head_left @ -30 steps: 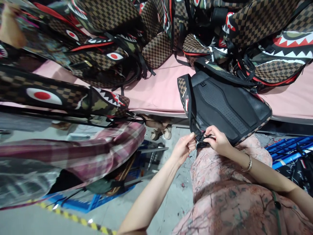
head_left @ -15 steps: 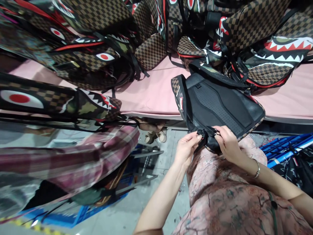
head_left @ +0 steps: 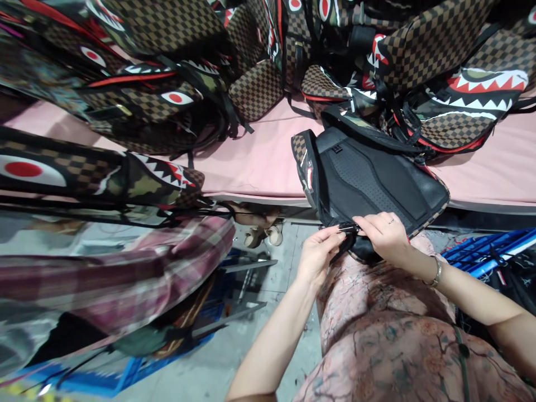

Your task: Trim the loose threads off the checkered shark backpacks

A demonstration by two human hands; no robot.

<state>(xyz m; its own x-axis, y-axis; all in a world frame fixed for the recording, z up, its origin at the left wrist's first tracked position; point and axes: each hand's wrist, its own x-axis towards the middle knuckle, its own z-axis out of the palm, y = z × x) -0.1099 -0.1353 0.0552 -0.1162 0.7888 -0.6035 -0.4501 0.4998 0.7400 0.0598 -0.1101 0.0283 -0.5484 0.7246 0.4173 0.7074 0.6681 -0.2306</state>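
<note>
A backpack (head_left: 377, 184) lies with its black padded back panel up, partly on the pink table (head_left: 259, 162) and partly over the lap. Its sides show a brown check pattern. At its near left edge, my left hand (head_left: 320, 251) pinches a small black strap piece between thumb and fingers. My right hand (head_left: 383, 234) is closed on the black strap just to the right, the fingertips of both hands nearly touching. The strap's exact end and any buckle are too small to make out.
Several checked backpacks (head_left: 159, 95) with shark-mouth prints cover the table's far side. Another bag (head_left: 84, 173) juts in from the left, above a plaid sleeve (head_left: 125, 279) of a person. Blue crates (head_left: 494, 251) stand below at right and lower left.
My right hand has turned over the strap, its back now more visible, and its fingertips have come closer to my left hand. The view has shifted slightly.
</note>
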